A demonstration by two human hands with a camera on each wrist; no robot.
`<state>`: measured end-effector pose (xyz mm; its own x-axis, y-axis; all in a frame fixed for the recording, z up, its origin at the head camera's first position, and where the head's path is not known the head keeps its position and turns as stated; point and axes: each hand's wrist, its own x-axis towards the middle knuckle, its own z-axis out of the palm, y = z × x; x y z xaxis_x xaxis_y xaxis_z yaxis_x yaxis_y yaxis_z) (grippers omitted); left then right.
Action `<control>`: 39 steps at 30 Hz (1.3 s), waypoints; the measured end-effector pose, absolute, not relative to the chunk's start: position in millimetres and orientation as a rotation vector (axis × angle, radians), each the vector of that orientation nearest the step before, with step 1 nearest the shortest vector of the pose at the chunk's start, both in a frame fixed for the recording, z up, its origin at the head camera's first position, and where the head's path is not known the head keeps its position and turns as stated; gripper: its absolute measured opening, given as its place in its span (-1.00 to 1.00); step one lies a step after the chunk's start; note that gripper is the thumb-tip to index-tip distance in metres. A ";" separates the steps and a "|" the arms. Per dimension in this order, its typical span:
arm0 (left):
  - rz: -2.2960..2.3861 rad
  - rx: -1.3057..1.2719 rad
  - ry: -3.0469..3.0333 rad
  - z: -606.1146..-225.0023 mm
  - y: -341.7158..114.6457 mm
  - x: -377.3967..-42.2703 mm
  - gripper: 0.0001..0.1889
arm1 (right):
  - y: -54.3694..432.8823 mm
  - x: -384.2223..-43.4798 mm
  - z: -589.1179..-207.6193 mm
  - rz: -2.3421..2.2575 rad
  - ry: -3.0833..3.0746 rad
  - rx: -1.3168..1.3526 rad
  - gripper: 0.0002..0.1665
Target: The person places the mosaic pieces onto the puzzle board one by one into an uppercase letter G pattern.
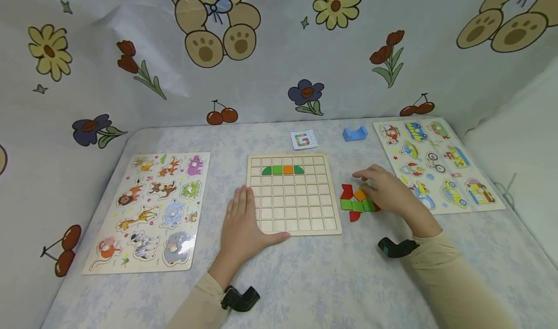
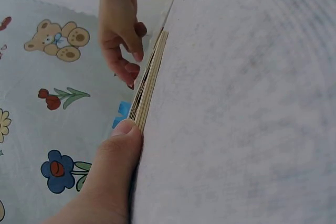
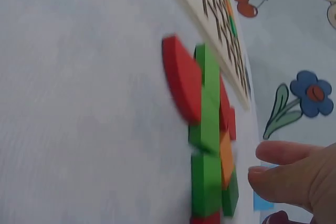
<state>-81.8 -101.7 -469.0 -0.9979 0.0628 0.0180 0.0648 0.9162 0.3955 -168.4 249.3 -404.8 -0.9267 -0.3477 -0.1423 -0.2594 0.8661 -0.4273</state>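
A wooden grid board (image 1: 294, 195) lies flat, with a row of green and orange pieces (image 1: 283, 170) near its top. My left hand (image 1: 244, 225) rests at the board's lower-left corner, straight fingers along the left side and thumb (image 2: 121, 135) against the near edge. My right hand (image 1: 385, 188) hovers over a small heap of red, green and orange pieces (image 1: 357, 206) right of the board. Its thumb and index finger are apart, with nothing seen between them in the right wrist view. A red curved piece (image 3: 181, 80) lies beside green blocks (image 3: 206, 182).
A printed pattern card (image 1: 304, 139) and a blue holder (image 1: 355, 134) stand behind the board. An animal puzzle (image 1: 198, 232) lies at the left, a vehicle puzzle (image 1: 442, 169) at the right. A patterned cloth (image 1: 261, 91) hangs along the table's back.
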 end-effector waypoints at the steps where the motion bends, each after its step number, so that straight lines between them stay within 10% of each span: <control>1: -0.634 -0.101 -3.069 -469.2 -101.9 -81.8 0.60 | 253.5 -168.5 -405.5 -0.591 2.820 -0.477 -0.57; 39: -0.638 -0.101 -3.077 -469.9 -102.7 -82.1 0.60 | 244.1 -190.0 -413.7 -0.949 2.755 -0.283 -0.76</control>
